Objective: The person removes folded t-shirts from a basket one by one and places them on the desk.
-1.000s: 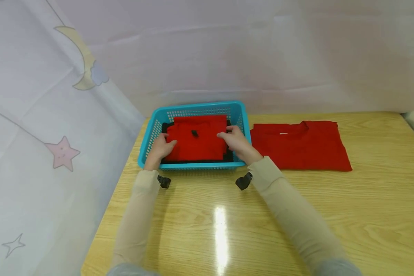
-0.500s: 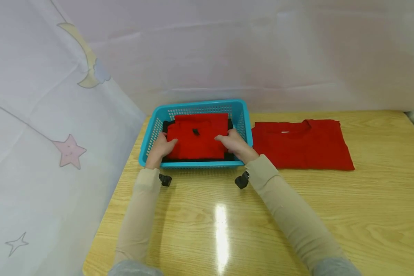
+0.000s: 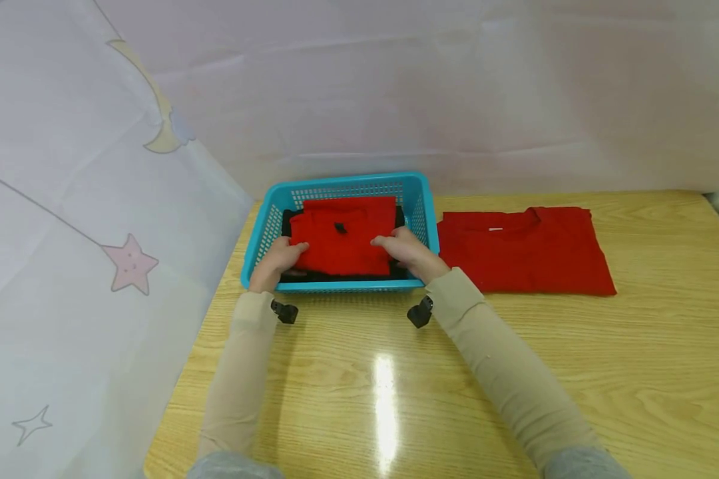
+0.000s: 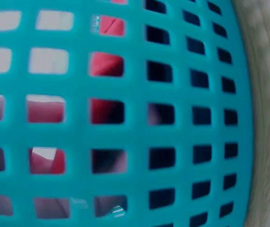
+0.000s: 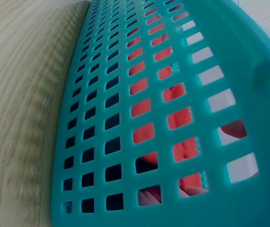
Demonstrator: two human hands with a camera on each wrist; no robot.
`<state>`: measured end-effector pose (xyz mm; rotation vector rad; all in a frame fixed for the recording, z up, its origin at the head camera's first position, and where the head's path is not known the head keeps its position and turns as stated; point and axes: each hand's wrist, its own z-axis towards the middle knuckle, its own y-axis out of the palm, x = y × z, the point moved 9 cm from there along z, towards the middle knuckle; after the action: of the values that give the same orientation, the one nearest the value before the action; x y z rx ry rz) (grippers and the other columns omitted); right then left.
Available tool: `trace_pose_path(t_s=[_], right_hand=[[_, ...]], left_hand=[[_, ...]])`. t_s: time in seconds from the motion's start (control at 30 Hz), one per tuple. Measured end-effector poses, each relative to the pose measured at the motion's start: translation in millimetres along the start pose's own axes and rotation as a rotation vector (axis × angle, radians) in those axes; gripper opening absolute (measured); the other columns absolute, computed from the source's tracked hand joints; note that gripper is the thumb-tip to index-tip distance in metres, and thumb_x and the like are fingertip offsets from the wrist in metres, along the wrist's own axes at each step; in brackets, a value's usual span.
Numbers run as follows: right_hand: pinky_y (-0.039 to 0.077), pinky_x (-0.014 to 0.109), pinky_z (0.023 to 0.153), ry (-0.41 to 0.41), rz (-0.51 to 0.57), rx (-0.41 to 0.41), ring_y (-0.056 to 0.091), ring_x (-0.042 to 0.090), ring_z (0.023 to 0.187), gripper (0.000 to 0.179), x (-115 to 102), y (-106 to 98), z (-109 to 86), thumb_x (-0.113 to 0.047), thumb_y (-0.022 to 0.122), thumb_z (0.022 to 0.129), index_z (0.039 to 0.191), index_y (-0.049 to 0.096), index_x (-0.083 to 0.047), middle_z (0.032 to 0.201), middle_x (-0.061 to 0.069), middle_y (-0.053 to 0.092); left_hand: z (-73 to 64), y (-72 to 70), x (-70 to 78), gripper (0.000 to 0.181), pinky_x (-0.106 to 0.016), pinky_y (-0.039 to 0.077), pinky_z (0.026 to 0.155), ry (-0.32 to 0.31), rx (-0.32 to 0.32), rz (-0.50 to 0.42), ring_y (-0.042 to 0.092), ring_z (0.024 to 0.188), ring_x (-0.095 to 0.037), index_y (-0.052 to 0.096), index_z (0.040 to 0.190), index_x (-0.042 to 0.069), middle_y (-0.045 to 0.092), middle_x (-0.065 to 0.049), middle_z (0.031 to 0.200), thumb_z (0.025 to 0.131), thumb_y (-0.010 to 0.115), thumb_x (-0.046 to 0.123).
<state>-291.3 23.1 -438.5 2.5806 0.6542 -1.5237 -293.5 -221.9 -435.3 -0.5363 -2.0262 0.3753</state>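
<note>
A folded red shirt (image 3: 341, 256) with a small dark mark near its collar lies inside a blue plastic basket (image 3: 350, 287), over black cloth (image 3: 399, 217). My left hand (image 3: 278, 258) pinches the shirt's left edge, thumb on top. At the opposite edge, my right hand (image 3: 412, 253) grips it with the thumb over the cloth and fingers tucked below. Both wrist views look through the basket's slotted wall (image 4: 135, 135); red fabric (image 5: 142, 108) and dark gaps show behind it, and the hands are mostly hidden there.
Right of the basket, a second red shirt (image 3: 533, 263) lies folded on the wooden table (image 3: 335, 386). A pale curtain (image 3: 395, 100) hangs behind, and another curtain with a pink star (image 3: 130, 264) borders the table's left side.
The left hand has shifted slightly lower at the shirt's edge. The right thumb has slid a little inward over the cloth. The basket and the second shirt stay put.
</note>
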Motion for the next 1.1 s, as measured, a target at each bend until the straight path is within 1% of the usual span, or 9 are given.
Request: trace_pose_path(t_s=[0.1,0.23,0.37,0.5,0.63,0.73,0.83,0.97,1.1], right_hand=[[0.028,0.053,0.116,-0.005,0.021,-0.003,0.018,0.033,0.146,0.08,-0.9,0.0,-1.1,-0.03,0.052,0.097,0.153,0.003,-0.001,0.161,0.013,0.005],[0.027,0.054,0.116,-0.005,0.049,-0.011,0.017,0.033,0.146,0.08,-1.6,1.5,-1.6,-0.029,0.052,0.097,0.153,0.002,-0.002,0.161,0.013,0.005],[0.029,0.053,0.115,-0.006,0.111,-0.018,0.021,0.033,0.143,0.078,-1.5,3.6,-0.9,-0.027,0.052,0.097,0.153,0.005,-0.002,0.16,0.013,0.011],[0.034,0.048,0.113,-0.008,0.208,-0.007,0.03,0.032,0.137,0.079,-1.3,3.8,0.3,-0.022,0.053,0.097,0.154,0.002,-0.003,0.156,0.014,0.017],[0.04,0.042,0.11,-0.018,0.247,0.049,0.037,0.029,0.126,0.075,-1.9,-0.9,0.0,-0.017,0.055,0.096,0.152,0.006,-0.002,0.15,0.016,0.026],[0.045,0.039,0.103,-0.028,0.263,0.072,0.043,0.027,0.116,0.063,-3.3,-3.0,0.0,-0.014,0.056,0.095,0.144,0.019,0.001,0.141,0.017,0.034],[0.048,0.036,0.096,-0.028,0.293,0.051,0.046,0.024,0.109,0.057,-4.0,-1.5,1.2,-0.011,0.056,0.093,0.139,0.025,0.002,0.138,0.017,0.038],[0.049,0.035,0.092,-0.025,0.313,0.026,0.045,0.025,0.111,0.075,-4.2,-1.4,1.2,-0.006,0.055,0.09,0.15,0.01,-0.004,0.143,0.017,0.036],[0.05,0.034,0.088,-0.035,0.302,0.019,0.044,0.027,0.115,0.091,-5.6,-2.4,1.0,-0.002,0.056,0.087,0.155,-0.004,-0.015,0.148,0.016,0.031]], left_hand=[[0.6,4.8,1.2,0.052,-0.043,0.055,0.089,0.009,-0.055,-0.259,0.052,0.119,-0.032,0.028,0.146,-0.001,0.044,-0.02,0.137,0.104,0.042,0.025],[1.1,5.5,2.0,0.047,-0.044,0.053,0.094,0.01,-0.11,-0.512,0.051,0.118,-0.026,0.03,0.146,0.002,0.046,-0.011,0.13,0.104,0.042,0.02],[1.3,4.0,-0.8,0.047,-0.043,0.053,0.095,-0.026,-0.139,-0.703,0.052,0.116,-0.023,0.031,0.146,0.007,0.048,-0.005,0.125,0.103,0.043,0.017],[-1.3,2.9,-4.1,0.05,-0.037,0.058,0.084,-0.072,-0.153,-0.826,0.054,0.11,-0.024,0.026,0.15,0.012,0.044,-0.007,0.131,0.103,0.043,0.017],[-4.5,3.3,-4.2,0.048,-0.031,0.059,0.074,-0.086,-0.182,-0.81,0.065,0.088,-0.025,0.026,0.146,0.011,0.047,-0.011,0.127,0.101,0.04,0.017],[-5.4,2.6,-4.0,0.044,-0.029,0.057,0.069,-0.08,-0.184,-0.739,0.069,0.072,-0.024,0.031,0.139,0.009,0.057,-0.01,0.114,0.096,0.04,0.017],[-5.8,2.1,-3.6,0.042,-0.029,0.054,0.065,-0.067,-0.181,-0.644,0.07,0.069,-0.024,0.036,0.133,0.008,0.065,-0.008,0.104,0.093,0.04,0.017],[-5.6,3.0,-4.1,0.034,-0.03,0.052,0.066,-0.053,-0.179,-0.54,0.07,0.074,-0.022,0.043,0.124,0.008,0.065,-0.005,0.103,0.091,0.04,0.017],[-3.5,3.1,-5.8,0.01,-0.026,0.049,0.062,-0.046,-0.146,-0.458,0.06,0.069,-0.015,0.048,0.096,0.008,0.057,-0.002,0.09,0.089,0.044,0.014]])
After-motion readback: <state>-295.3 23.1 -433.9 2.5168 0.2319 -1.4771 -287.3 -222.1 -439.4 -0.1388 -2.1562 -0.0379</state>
